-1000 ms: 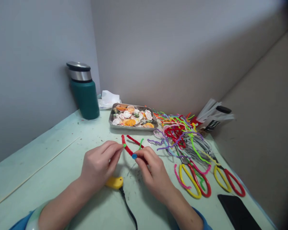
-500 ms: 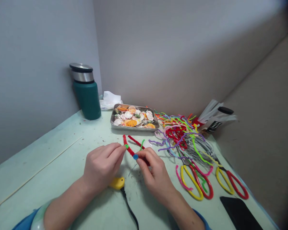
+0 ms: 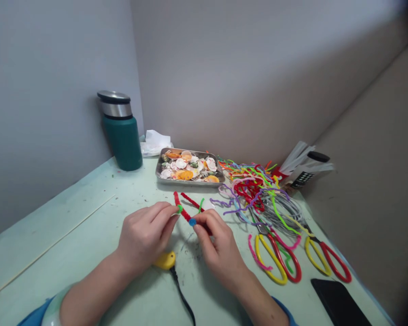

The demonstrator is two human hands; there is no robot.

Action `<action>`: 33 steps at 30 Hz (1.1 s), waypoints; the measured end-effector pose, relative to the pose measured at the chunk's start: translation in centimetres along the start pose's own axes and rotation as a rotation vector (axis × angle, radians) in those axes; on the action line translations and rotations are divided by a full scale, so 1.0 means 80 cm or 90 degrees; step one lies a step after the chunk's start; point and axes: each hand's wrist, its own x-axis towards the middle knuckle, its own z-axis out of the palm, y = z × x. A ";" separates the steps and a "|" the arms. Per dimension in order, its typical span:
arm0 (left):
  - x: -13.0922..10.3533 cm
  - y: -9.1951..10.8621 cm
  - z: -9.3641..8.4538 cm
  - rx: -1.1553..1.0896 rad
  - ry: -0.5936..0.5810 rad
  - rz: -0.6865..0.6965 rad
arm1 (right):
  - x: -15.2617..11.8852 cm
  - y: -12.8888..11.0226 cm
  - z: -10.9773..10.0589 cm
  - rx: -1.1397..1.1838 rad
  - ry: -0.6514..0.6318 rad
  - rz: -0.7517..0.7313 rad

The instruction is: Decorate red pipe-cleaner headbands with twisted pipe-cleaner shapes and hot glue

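Observation:
Between my hands is a red pipe cleaner (image 3: 186,214) with a blue coil (image 3: 192,222) at its near end and a bit of green pipe cleaner (image 3: 180,208) round its middle. My right hand (image 3: 217,240) pinches the blue end between thumb and fingers. With thumb and forefinger, my left hand (image 3: 148,231) pinches at the green bit. Another red pipe cleaner (image 3: 192,201) and a short green piece (image 3: 201,205) lie on the table just beyond my right fingers. Partly under my left hand is a yellow tool (image 3: 166,261) with a black cord.
A metal tray (image 3: 190,183) of shells stands at the back, a green bottle (image 3: 122,142) left of it. Tangled pipe cleaners (image 3: 251,190), two pairs of scissors (image 3: 275,260) and a black phone-like slab (image 3: 340,301) lie right. A thin stick (image 3: 54,244) lies left.
My left thumb has shifted slightly down and away from the fingertip at the green bit. The right hand and the red pipe cleaner stay almost in place.

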 end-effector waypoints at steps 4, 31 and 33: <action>0.007 0.006 -0.008 -0.197 -0.003 -0.168 | 0.001 -0.001 -0.002 0.017 0.019 -0.011; 0.019 0.011 -0.016 -0.875 -0.229 -0.630 | -0.010 0.007 0.014 0.002 0.022 -0.126; 0.020 0.012 -0.016 -0.882 -0.243 -0.630 | -0.011 0.007 0.014 -0.001 0.035 -0.129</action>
